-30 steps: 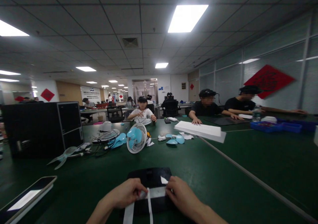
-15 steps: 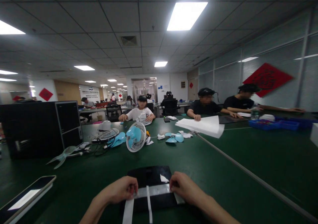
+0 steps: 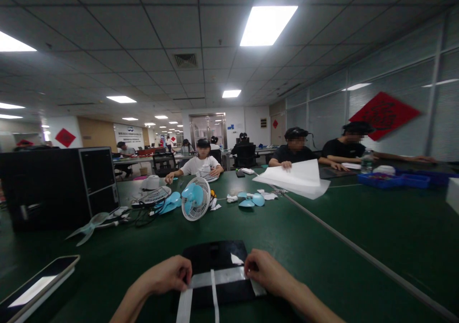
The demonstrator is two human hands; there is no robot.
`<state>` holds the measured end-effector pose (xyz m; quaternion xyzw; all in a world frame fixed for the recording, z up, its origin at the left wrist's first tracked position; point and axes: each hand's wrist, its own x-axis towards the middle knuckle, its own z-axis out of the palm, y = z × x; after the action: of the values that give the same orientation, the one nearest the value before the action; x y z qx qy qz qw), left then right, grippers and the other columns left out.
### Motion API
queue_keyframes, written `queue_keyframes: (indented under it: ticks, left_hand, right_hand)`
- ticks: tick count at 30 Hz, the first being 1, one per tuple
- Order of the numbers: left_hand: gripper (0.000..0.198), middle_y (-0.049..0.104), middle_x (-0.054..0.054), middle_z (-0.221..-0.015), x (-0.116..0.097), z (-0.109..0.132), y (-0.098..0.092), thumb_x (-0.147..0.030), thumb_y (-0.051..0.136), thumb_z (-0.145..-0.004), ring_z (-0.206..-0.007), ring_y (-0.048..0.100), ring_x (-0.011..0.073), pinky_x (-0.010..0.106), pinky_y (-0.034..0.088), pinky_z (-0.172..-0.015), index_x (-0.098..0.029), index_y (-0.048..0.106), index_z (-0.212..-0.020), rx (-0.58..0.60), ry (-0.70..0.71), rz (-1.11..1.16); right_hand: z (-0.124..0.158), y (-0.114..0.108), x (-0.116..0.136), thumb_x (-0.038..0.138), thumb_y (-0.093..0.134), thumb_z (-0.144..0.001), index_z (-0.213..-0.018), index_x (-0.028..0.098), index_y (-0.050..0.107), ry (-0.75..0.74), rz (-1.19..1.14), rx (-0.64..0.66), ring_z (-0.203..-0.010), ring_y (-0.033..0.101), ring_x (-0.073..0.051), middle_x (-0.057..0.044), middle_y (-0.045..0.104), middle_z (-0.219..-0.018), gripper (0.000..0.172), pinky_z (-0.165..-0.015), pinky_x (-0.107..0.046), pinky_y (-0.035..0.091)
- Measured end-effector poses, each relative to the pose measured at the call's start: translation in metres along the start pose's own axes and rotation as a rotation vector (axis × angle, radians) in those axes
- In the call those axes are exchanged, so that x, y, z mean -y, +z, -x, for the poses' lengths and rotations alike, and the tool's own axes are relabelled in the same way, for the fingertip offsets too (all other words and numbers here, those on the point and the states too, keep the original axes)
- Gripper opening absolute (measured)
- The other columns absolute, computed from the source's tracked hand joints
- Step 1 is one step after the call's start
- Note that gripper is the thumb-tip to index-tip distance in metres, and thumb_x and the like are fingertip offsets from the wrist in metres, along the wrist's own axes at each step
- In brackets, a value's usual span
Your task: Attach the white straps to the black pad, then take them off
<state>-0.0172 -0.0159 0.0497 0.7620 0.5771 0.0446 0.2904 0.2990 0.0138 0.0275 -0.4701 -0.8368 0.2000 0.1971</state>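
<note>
Before me on the table lies a flat black panel (image 3: 215,253), crossed from side to side by a greyish translucent strip of tape (image 3: 233,276). My left hand (image 3: 172,274) is closed in a pinch at the tape's left end. At the opposite end, the fingers of my right hand (image 3: 264,270) are also pinched together; the fingertips are partly hidden. A wide white strip (image 3: 185,304) runs toward me below my left hand, and a narrower white strip (image 3: 215,296) crosses the tape near its middle. A small white scrap (image 3: 236,259) sits on the panel's upper right.
A phone (image 3: 39,285) lies at left, in front of a black computer case (image 3: 43,184). Beyond the panel are a fan with blue blades (image 3: 195,198) and a loose blue fan blade (image 3: 247,201). A co-worker holds white sheets (image 3: 294,177). Blue trays (image 3: 412,179) stand at right.
My left hand has shifted slightly left along the tape's end. My right hand is nearly still. Across the table, the co-worker's white sheet has been lifted and folded over.
</note>
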Motion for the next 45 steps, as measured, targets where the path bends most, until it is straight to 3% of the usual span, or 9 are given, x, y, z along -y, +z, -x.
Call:
queue_keyframes:
  ticks: [14,18,20,24,28,32,37,41,45]
  left_hand:
    - [0.020,0.054,-0.005,-0.074,0.014,-0.002,-0.003,-0.027,0.067,-0.063,-0.069,0.049,0.0125,0.021,0.031,-0.055,-0.021,0.065,-0.082,0.008,0.015,-0.003]
    - [0.027,0.058,-0.004,-0.081,0.021,-0.004,-0.005,-0.028,0.068,-0.062,-0.075,0.053,0.0134,0.021,0.036,-0.059,-0.021,0.064,-0.088,0.036,0.043,0.064]
    - [0.024,0.061,-0.004,-0.083,0.027,-0.007,-0.007,-0.028,0.065,-0.067,-0.078,0.055,0.0138,0.021,0.039,-0.063,-0.020,0.064,-0.089,-0.021,0.045,0.071]
    - [0.020,0.062,0.001,-0.090,0.046,-0.019,-0.009,-0.026,0.048,-0.079,-0.084,0.057,0.0154,0.023,0.041,-0.070,-0.018,0.060,-0.092,-0.318,-0.085,-0.059]
    - [0.030,0.058,0.012,-0.111,0.065,-0.023,-0.010,-0.028,0.044,-0.084,-0.102,0.055,0.0228,0.032,0.040,-0.087,-0.013,0.058,-0.105,-0.474,-0.230,-0.178]
    - [0.052,0.045,0.017,-0.137,0.080,-0.023,-0.009,-0.038,0.042,-0.087,-0.124,0.044,0.0283,0.039,0.036,-0.099,-0.011,0.046,-0.131,-0.495,-0.325,-0.229]
    - [0.066,0.035,0.022,-0.146,0.098,-0.029,-0.006,-0.049,0.042,-0.086,-0.133,0.034,0.0363,0.049,0.035,-0.103,-0.008,0.041,-0.137,-0.461,-0.470,-0.246]
    - [0.069,0.034,0.020,-0.147,0.104,-0.032,-0.005,-0.053,0.040,-0.085,-0.135,0.031,0.0362,0.049,0.034,-0.104,-0.010,0.039,-0.139,-0.451,-0.508,-0.253]
    - [0.070,0.033,0.019,-0.148,0.105,-0.033,-0.005,-0.054,0.040,-0.085,-0.135,0.032,0.0360,0.050,0.034,-0.104,-0.011,0.039,-0.140,-0.449,-0.515,-0.254]
  right_hand:
    - [-0.002,-0.003,-0.003,0.015,0.058,-0.069,-0.079,0.019,0.073,-0.008,-0.025,0.004,-0.077,0.061,-0.016,-0.004,0.068,-0.086,0.018,-0.067,-0.023,0.043]
    - [-0.006,-0.006,-0.003,0.018,0.059,-0.071,-0.077,0.018,0.072,0.016,0.009,-0.081,-0.078,0.061,-0.017,-0.004,0.068,-0.085,0.014,-0.067,-0.024,0.043]
    - [-0.010,-0.008,0.000,0.018,0.057,-0.073,-0.077,0.017,0.071,0.011,0.019,-0.129,-0.078,0.061,-0.017,-0.004,0.068,-0.084,0.014,-0.067,-0.024,0.043]
    - [-0.027,-0.003,0.010,0.017,0.058,-0.074,-0.087,0.018,0.069,-0.091,0.055,-0.131,-0.084,0.061,-0.017,-0.004,0.068,-0.089,0.018,-0.074,-0.025,0.044]
    - [-0.051,0.011,0.023,0.019,0.062,-0.074,-0.104,0.019,0.066,-0.259,0.106,-0.067,-0.096,0.059,-0.020,-0.005,0.066,-0.102,0.030,-0.085,-0.029,0.044]
    - [-0.073,0.022,0.040,0.024,0.062,-0.079,-0.109,0.019,0.064,-0.316,0.163,-0.029,-0.101,0.058,-0.021,-0.006,0.064,-0.109,0.030,-0.090,-0.032,0.044]
    - [-0.088,0.027,0.053,0.034,0.055,-0.090,-0.116,0.017,0.057,-0.294,0.206,0.022,-0.098,0.059,-0.021,-0.008,0.058,-0.117,0.031,-0.083,-0.040,0.051]
    - [-0.085,0.021,0.047,0.034,0.054,-0.091,-0.117,0.018,0.056,-0.281,0.196,-0.022,-0.100,0.058,-0.022,-0.007,0.057,-0.119,0.031,-0.084,-0.041,0.051]
    - [-0.075,0.001,0.028,0.035,0.053,-0.091,-0.116,0.018,0.056,-0.242,0.182,-0.092,-0.099,0.058,-0.021,-0.007,0.057,-0.119,0.030,-0.084,-0.041,0.051]
